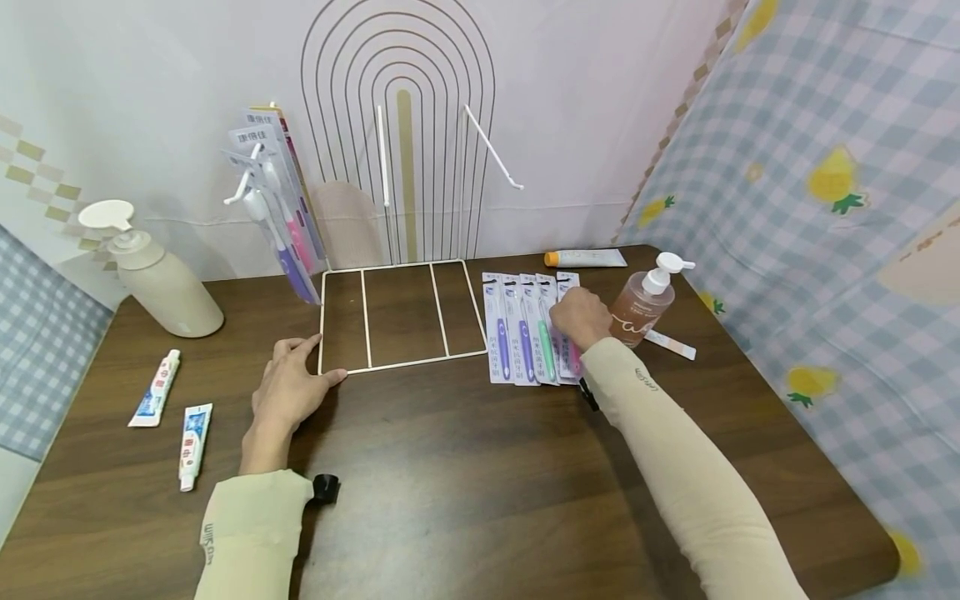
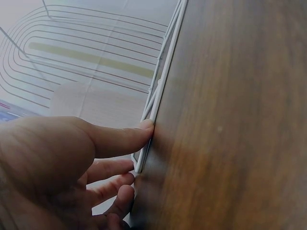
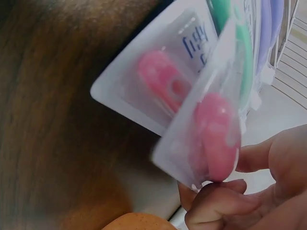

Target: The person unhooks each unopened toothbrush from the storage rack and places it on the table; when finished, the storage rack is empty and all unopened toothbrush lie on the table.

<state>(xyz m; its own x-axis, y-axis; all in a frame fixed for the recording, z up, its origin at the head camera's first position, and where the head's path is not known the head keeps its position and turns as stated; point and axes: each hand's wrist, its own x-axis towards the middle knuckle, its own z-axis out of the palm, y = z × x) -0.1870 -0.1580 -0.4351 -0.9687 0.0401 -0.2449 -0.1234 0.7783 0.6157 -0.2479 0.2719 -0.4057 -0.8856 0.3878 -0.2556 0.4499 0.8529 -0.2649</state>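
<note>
My left hand (image 1: 288,387) holds the front left corner of a white wire rack (image 1: 405,364). In the left wrist view its thumb (image 2: 129,139) presses the front wire, and other fingers touch the side. My right hand (image 1: 581,317) is at the right end of a row of packaged toothbrushes (image 1: 525,333) lying on the table. It pinches a pink toothbrush in a clear-fronted pack (image 3: 218,139), which is tilted up in the right wrist view. Another pink toothbrush pack (image 3: 158,81) lies beneath it. Several packaged toothbrushes (image 1: 281,200) hang from the rack's left hook.
Two more white hooks (image 1: 491,146) jut out above the rack. A beige pump bottle (image 1: 168,287) and two toothpaste tubes (image 1: 157,387) are on the left. At right stand a pinkish pump bottle (image 1: 641,308), an orange-capped tube (image 1: 588,258) and a flat strip (image 1: 671,344).
</note>
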